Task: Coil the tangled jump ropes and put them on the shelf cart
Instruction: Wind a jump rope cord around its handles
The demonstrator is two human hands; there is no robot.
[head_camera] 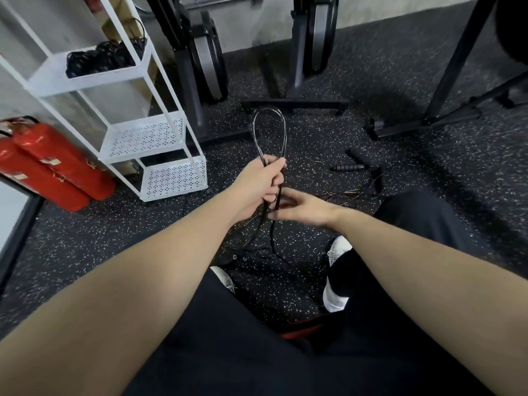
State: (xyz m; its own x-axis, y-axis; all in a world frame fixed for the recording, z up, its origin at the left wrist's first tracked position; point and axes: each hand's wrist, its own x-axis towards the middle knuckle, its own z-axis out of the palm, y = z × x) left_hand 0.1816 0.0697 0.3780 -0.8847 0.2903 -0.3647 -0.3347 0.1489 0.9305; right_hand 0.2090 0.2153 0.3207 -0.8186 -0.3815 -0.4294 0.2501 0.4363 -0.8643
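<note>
My left hand point(261, 182) grips a thin black jump rope point(268, 130) folded into a tall loop that stands up above the fist. Just below it, my right hand point(300, 208) has its fingers curled round the strands that hang down to the floor. More tangled rope point(354, 192) with black ribbed handles point(347, 168) lies on the floor to the right. The white shelf cart point(160, 138) stands at the left, and several coiled black ropes point(100, 57) lie on its top shelf.
Two red fire extinguishers point(51, 167) lie left of the cart. Dark exercise machines point(208, 61) and a black stand point(445, 90) line the back. My legs and white shoes point(337, 270) are below on the speckled rubber floor point(314, 138).
</note>
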